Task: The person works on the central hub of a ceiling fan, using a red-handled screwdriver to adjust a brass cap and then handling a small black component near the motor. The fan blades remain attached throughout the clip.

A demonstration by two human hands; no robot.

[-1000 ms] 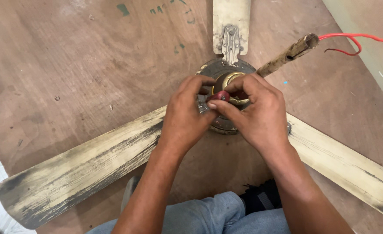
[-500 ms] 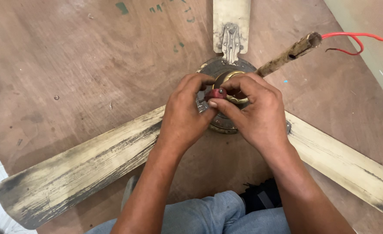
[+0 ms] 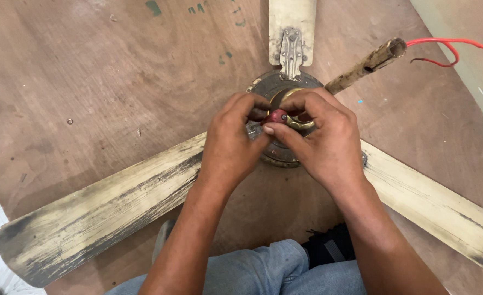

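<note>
So the whole thing centres on the motor hub (image 3: 277,90) of an old ceiling fan lying flat on a brown plywood board (image 3: 88,87). Both hands meet right on top of that hub, on the side nearest the person. The left hand (image 3: 233,139) comes in from the hub's lower left, the right hand (image 3: 323,139) from its lower right, and the fingertips of both close in on a small dark-red knob-like piece (image 3: 277,116) sitting over the hub's middle. Both are curled tight into a pinch on it; neither is clearly nearer, they're basically touching each other across it. What exactly the red piece is, can't tell.

From the hub, three grimy cream blades (image 3: 105,213) fan out: one toward lower left, one toward lower right, one straight away from the person. The rusty down rod (image 3: 364,68) sticks out up and to the right of the hub, with red wire (image 3: 449,46) trailing from its end.
</note>
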